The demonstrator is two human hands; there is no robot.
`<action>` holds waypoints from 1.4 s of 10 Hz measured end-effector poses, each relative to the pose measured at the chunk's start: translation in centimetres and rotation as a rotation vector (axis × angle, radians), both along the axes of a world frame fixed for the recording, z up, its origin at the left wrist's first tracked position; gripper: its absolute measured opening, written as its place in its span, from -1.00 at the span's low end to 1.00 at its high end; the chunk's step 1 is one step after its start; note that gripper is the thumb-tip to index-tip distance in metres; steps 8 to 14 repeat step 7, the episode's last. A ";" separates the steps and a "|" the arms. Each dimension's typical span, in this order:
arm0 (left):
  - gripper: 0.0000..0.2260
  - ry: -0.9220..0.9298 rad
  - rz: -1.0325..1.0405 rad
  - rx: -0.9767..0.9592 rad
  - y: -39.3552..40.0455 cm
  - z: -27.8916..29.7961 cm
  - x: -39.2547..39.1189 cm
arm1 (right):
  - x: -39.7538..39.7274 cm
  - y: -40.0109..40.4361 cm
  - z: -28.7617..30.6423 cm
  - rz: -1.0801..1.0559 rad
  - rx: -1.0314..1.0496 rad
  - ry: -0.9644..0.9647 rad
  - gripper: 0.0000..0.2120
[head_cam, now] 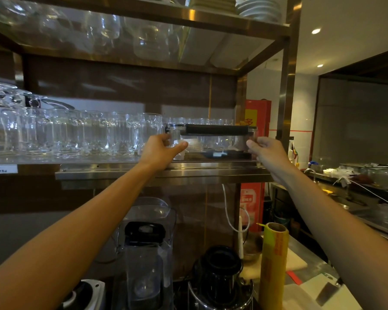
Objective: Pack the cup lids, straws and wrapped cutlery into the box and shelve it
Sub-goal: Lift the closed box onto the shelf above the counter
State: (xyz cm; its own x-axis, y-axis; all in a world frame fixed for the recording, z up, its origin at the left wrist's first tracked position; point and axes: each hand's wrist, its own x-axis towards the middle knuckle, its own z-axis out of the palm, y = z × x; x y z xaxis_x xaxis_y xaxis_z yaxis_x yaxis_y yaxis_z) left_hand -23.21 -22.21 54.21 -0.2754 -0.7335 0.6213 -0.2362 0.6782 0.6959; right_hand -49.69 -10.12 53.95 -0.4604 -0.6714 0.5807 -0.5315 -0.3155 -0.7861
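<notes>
Steel shelving [161, 173] carries one clear lidded box [213, 142] at its right end, contents blurred; two hands grip it, left hand [160, 151] and right hand [269, 153] at opposite ends.

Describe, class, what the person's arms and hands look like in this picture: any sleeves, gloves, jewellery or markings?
Both forearms are bare along their whole visible length; no sleeves show. The left hand and right hand wear no gloves. No watch, bracelet, ring or marking is visible on either.
</notes>
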 end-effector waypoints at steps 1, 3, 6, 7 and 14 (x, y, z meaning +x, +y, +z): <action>-0.31 0.003 0.012 -0.008 0.1 0.0 0.0 | 0.0 -0.4 -0.1 -0.034 0.004 0.014 -0.87; -0.35 -0.015 0.049 -0.017 0.0 -0.4 0.2 | 0.5 -0.7 -0.1 -0.087 0.036 0.012 -0.71; -0.46 -0.153 0.043 -0.068 2.0 -0.2 3.9 | 4.8 0.6 -0.6 -0.381 0.061 0.379 -0.69; -0.46 -0.191 0.051 -0.151 3.9 0.4 5.7 | 7.5 1.5 -0.1 -0.473 0.029 0.601 -0.53; -0.46 -0.191 0.051 -0.151 3.9 0.4 5.7 | 7.5 1.5 -0.1 -0.473 0.029 0.601 -0.53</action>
